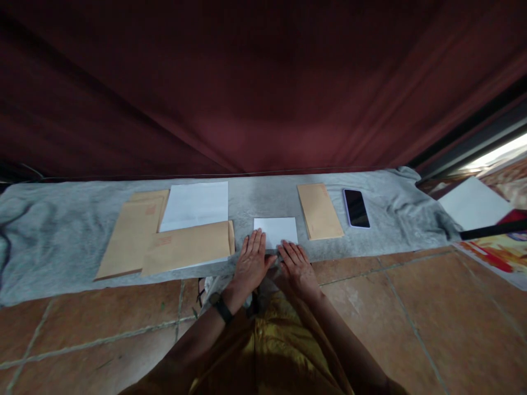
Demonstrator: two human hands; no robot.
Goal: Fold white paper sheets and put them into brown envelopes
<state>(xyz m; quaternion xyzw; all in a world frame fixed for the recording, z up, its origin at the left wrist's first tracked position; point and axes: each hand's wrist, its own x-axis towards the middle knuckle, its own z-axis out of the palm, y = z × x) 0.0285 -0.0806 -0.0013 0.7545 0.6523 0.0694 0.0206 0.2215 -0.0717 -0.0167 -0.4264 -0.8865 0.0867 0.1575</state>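
Observation:
A small folded white paper (276,229) lies on a grey cloth (49,219) spread on the floor. My left hand (251,261) rests flat and open on the paper's near left edge, fingers stretched forward. My right hand (297,263) lies flat and open at its near right corner. A dark band is on my left wrist. Left of the paper lies a brown envelope (187,248) over a white sheet (196,204), with another brown envelope (132,233) further left. To the right is a single brown envelope (319,210), then a black phone (356,208).
A dark red curtain (247,82) hangs behind the cloth. Terracotta floor tiles (411,307) lie in front. At the far right sit a white sheet (473,204), a dark rod and a colourful printed mat (500,249). My yellow garment covers my lap.

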